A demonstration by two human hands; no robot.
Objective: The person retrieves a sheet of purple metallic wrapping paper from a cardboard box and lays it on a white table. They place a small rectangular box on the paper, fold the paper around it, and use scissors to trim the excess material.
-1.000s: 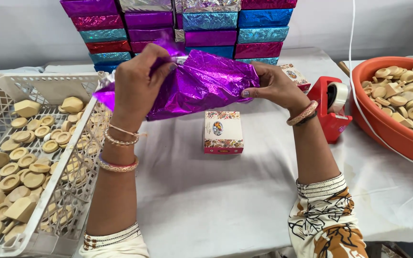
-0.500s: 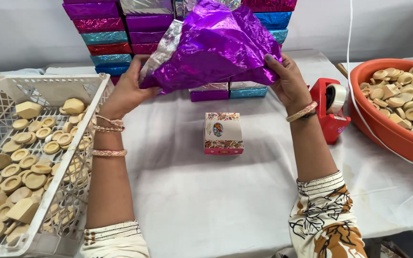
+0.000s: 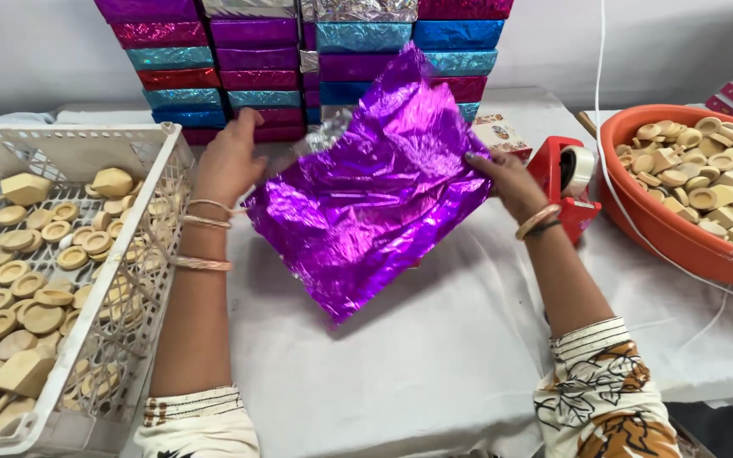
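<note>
The left hand [image 3: 229, 165] wears three thin bangles at the wrist. The right hand [image 3: 509, 181] wears one bangle. Cream patterned sleeves cover both upper arms.

Light was bright and even — soft shadows lay under the crinkled purple foil sheet [image 3: 375, 191]; glare sparkled across it; the picture stayed mostly sharp; edges bowed slightly.

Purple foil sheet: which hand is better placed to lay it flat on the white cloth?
Probably the right hand: it grips the purple foil sheet at its right edge, above bare white cloth. The left hand is at the far left corner, its grip unclear.
</note>
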